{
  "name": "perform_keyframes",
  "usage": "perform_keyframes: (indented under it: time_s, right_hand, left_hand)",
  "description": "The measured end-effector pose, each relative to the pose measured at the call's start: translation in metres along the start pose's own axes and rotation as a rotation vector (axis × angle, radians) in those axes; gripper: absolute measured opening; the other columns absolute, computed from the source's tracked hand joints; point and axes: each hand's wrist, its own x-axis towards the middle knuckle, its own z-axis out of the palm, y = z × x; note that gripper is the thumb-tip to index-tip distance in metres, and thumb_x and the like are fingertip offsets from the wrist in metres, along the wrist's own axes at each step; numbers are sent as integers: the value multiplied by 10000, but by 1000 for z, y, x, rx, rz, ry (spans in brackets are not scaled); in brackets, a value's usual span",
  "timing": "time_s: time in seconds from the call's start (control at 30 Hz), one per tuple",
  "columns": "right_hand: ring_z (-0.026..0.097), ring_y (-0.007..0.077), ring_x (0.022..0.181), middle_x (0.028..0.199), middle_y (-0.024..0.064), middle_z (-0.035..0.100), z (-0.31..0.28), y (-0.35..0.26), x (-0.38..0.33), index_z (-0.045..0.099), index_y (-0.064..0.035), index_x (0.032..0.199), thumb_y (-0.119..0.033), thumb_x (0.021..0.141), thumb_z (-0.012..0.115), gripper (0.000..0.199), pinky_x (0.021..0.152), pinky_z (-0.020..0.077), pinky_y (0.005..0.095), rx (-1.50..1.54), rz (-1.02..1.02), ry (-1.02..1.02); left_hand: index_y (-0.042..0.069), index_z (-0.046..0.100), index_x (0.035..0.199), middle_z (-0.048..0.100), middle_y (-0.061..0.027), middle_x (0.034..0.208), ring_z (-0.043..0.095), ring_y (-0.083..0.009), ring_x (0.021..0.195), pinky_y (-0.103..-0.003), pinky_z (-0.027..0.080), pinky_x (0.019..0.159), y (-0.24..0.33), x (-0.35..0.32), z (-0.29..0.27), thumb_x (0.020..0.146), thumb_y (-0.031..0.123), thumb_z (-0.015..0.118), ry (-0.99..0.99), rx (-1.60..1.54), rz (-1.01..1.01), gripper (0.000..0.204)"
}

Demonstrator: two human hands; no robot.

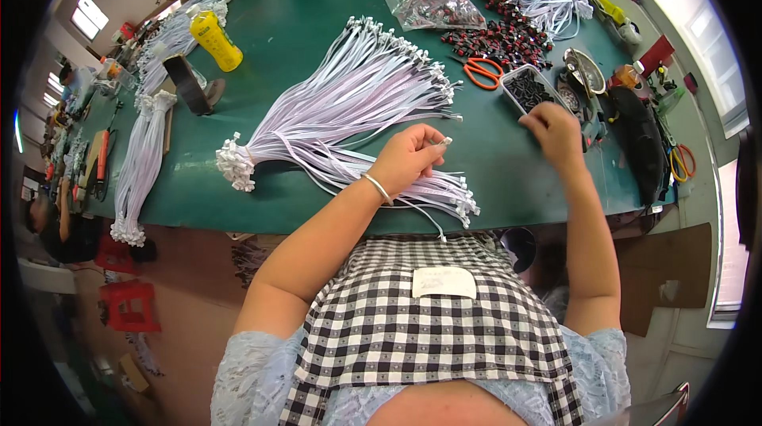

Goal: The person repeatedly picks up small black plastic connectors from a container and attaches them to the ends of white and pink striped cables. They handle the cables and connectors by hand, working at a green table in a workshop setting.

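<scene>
My left hand (406,158) pinches one white cable near its small white connector (447,141), above the green table. Under and beside that wrist spreads a large fanned bundle of white cables (341,92), gathered at the left end, with white connectors at both ends. Over at the right, my right hand (553,132) reaches to the near edge of a clear plastic box (508,92) filled with small black parts (528,88). Its fingers are curled together at the box; whether they hold a part is hidden.
Orange-handled scissors (482,73) lie beside a heap of red and black parts (508,43). A plastic bag (432,7) of similar parts sits behind. A yellow bottle (216,41) and a phone on a stand (186,84) stand left, near another cable bundle (144,164). Co-workers sit at the far left.
</scene>
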Motion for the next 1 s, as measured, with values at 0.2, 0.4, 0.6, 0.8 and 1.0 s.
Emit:
perform_keyframes:
  time_s: [0.2,0.4,0.6,0.8,1.0]
  right_hand:
    - [572,321,720,727,115,542,23,-1,-52,574,-53,793,-167,783,673,151,638,462,414,-131,-163,-109]
    - [558,313,694,725,106,520,27,-8,-70,542,-55,762,-151,775,677,166,613,458,402,-137,-87,-80]
    - [600,245,681,791,106,567,3,-23,-62,601,-12,867,-57,809,638,83,601,478,337,161,131,-207]
    - [636,143,754,895,88,598,7,-72,-39,638,31,970,51,841,580,143,661,520,234,914,378,-311]
    - [644,154,782,882,96,638,25,-86,-28,663,5,949,54,811,624,152,650,515,246,834,139,-197]
  left_hand:
    - [52,556,966,581,-27,787,464,-43,585,-183,393,543,10,-7,5,893,169,587,-66,-50,-136,142]
    - [5,581,957,569,5,760,540,-59,667,-215,459,612,29,-10,16,873,127,608,-154,261,-74,151]
    - [22,590,950,573,3,745,527,-48,609,-186,444,571,30,-12,13,872,121,616,-118,-105,-307,128]
    - [27,589,950,570,1,759,520,-47,612,-186,425,554,36,-8,10,875,104,604,-146,-169,-400,109]
    - [24,590,972,576,-7,768,522,-49,615,-185,435,566,35,-11,10,902,124,584,-132,-149,-388,122]
